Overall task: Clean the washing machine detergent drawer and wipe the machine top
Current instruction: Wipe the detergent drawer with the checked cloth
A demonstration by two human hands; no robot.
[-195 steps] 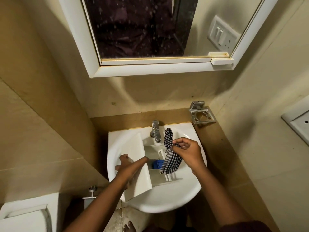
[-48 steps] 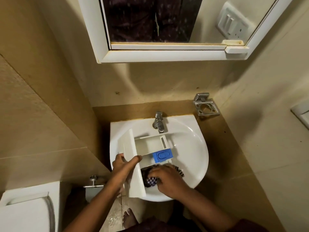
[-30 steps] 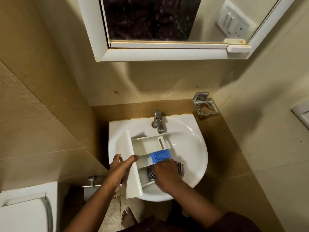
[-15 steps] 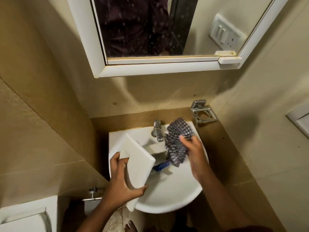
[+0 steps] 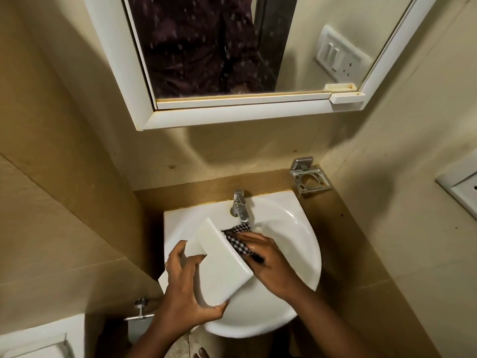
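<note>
The right hand (image 5: pixel 268 264) lies flat on the checked cloth (image 5: pixel 238 240), fingers stretched out and pressing it down against the detergent drawer (image 5: pixel 222 262), just behind the drawer's white front panel; half a second ago this hand was raised above the basin with the cloth pinched and hanging loose in the air near the tap. The left hand (image 5: pixel 185 288) grips the drawer by its front panel, fingers curled over the upper left corner and the thumb hooked under the lower edge, much as it did half a second ago. The drawer is tilted over the sink (image 5: pixel 296 228), its broad white face turned toward the camera so that the compartments are hidden behind it; a second ago it lay flatter in the basin with the open compartments and a blue insert showing, and that blue piece cannot be seen now. The cloth is bunched between the panel and the tap (image 5: pixel 240 206), its far end reaching just under the spout. Beside the sink, on the right of the wall, a metal holder (image 5: pixel 309 178) is fixed above the brown ledge. Above hangs a white-framed mirror (image 5: pixel 124 60), which reflects a dark garment and a switch plate. At the lower left a chrome valve (image 5: pixel 140 310) and the corner of a toilet tank (image 5: pixel 38 339) show.
</note>
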